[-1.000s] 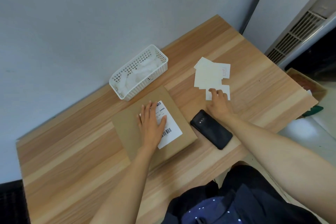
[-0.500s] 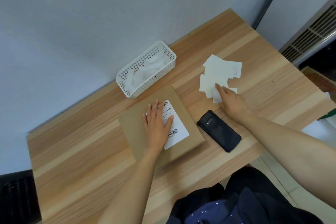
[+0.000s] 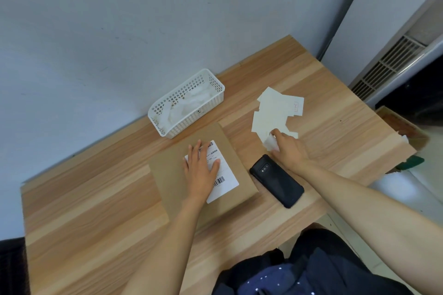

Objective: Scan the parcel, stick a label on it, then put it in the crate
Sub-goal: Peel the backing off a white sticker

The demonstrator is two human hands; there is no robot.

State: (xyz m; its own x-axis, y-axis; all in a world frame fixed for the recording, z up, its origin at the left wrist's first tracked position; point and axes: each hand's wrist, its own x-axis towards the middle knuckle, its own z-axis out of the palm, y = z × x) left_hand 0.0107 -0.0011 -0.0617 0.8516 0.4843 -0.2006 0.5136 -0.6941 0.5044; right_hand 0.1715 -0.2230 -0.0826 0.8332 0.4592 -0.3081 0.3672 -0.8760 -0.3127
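a flat brown cardboard parcel [image 3: 167, 175] lies on the light wooden table [image 3: 84, 211], with a white printed shipping label with barcodes [image 3: 223, 175] on its top face. the left hand [image 3: 200, 171] rests palm-down on it, fingers spread, partly covering the label. just right of the parcel lies a black smartphone in a dark case [image 3: 276, 181], camera side up. beyond the phone, the right hand [image 3: 288, 147] reaches to a loose pile of small cream paper labels [image 3: 275, 109]; its fingertips seem to be pinching one curled slip [image 3: 269, 142] at the near edge of the pile, though the grip is hard to see clearly. a white perforated plastic basket [image 3: 187, 103] stands at the wall behind the parcel, close to its far edge, holding crumpled white pieces [image 3: 191, 100].
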